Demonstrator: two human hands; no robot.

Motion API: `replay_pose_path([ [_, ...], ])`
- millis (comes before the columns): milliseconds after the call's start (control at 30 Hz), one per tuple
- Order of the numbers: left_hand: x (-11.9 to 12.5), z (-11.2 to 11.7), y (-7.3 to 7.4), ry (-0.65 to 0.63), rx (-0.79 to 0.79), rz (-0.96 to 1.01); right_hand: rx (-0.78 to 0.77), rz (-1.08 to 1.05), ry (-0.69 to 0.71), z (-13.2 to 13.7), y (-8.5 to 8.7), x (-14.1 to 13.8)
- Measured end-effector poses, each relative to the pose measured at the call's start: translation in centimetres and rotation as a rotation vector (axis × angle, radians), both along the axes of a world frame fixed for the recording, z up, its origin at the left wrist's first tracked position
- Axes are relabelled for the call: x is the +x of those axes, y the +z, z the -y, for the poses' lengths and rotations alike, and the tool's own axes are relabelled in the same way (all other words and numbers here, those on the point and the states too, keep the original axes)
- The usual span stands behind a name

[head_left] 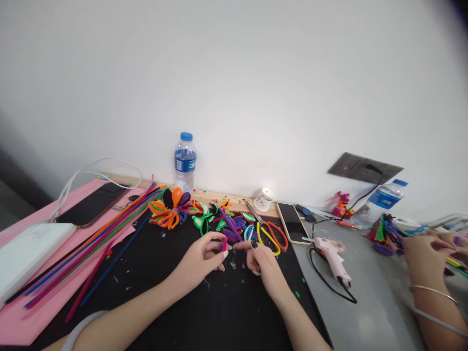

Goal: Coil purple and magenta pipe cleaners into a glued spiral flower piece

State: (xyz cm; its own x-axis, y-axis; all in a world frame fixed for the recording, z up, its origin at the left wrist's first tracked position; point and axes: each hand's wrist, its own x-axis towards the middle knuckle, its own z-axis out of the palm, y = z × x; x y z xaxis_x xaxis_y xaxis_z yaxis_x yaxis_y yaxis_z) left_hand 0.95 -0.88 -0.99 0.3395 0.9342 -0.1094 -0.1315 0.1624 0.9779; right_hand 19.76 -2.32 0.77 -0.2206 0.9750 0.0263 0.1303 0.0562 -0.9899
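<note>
Over the black mat [197, 312], my left hand [204, 253] is pinched on a short magenta pipe cleaner piece [224, 243]. My right hand [265, 265] is close to it on the right, index finger stretched out toward the left fingertips, the other fingers bent. I see nothing held in it. Just beyond both hands lie folded pipe cleaner petals in purple [234, 225] and green [203, 223]. An orange pipe cleaner flower [171, 209] rests to their left. Scissors [272, 239] with yellow and orange handles lie beyond my right hand.
Long pipe cleaners [98, 239] lie across pink paper [22, 317] at left, near a phone [95, 204] and a white box [32, 253]. A bottle [185, 163] and a paper cup [263, 199] stand by the wall. Right are another phone [293, 223], a glue gun [333, 261] and a co-worker's hands [426, 258].
</note>
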Motion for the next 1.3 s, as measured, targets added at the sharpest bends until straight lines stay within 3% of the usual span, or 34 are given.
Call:
replay_pose_path([
  [100, -0.04, 0.0, -0.01, 0.008, 0.015, 0.004, -0.037, 0.023, 0.116, 0.27, -0.15, 0.1],
  [233, -0.05, 0.05, 0.13, 0.002, 0.002, 0.0, -0.205, -0.231, 0.369, 0.88, 0.02, 0.14],
  [333, -0.03, 0.07, 0.08, -0.02, -0.001, -0.005, -0.169, -0.323, 0.264, 0.69, 0.22, 0.11],
  [500, -0.04, 0.0, -0.18, -0.017, 0.017, -0.013, -0.037, 0.027, 0.007, -0.03, 0.05, 0.11],
  [600, -0.08, -0.05, -0.38, -0.003, 0.037, -0.014, -0.063, 0.015, 0.106, 0.24, -0.03, 0.14],
  [667, -0.11, -0.04, -0.5, -0.009, 0.045, -0.022, -0.128, -0.112, 0.242, 0.57, 0.15, 0.15],
  [733, -0.14, 0.0, -0.54, -0.023, 0.055, -0.032, -0.159, -0.252, 0.295, 0.76, 0.42, 0.12],
  [800, -0.16, 0.05, -0.48, -0.037, 0.064, -0.045, -0.163, -0.291, 0.232, 0.65, 0.6, 0.05],
  [933, -0.21, 0.16, -0.15, -0.04, 0.082, -0.085, -0.141, -0.056, 0.069, 0.06, 0.33, -0.04],
  [1033, -0.27, 0.18, -0.03, -0.01, 0.107, -0.106, -0.145, 0.015, 0.127, 0.17, 0.16, 0.0],
  [1167, -0.31, 0.15, -0.13, -0.018, 0.11, -0.101, -0.211, -0.185, 0.339, 0.8, 0.5, 0.15],
  [1300, -0.22, 0.19, -0.06, -0.047, 0.088, -0.081, -0.187, -0.293, 0.206, 0.48, 0.57, 0.22],
])
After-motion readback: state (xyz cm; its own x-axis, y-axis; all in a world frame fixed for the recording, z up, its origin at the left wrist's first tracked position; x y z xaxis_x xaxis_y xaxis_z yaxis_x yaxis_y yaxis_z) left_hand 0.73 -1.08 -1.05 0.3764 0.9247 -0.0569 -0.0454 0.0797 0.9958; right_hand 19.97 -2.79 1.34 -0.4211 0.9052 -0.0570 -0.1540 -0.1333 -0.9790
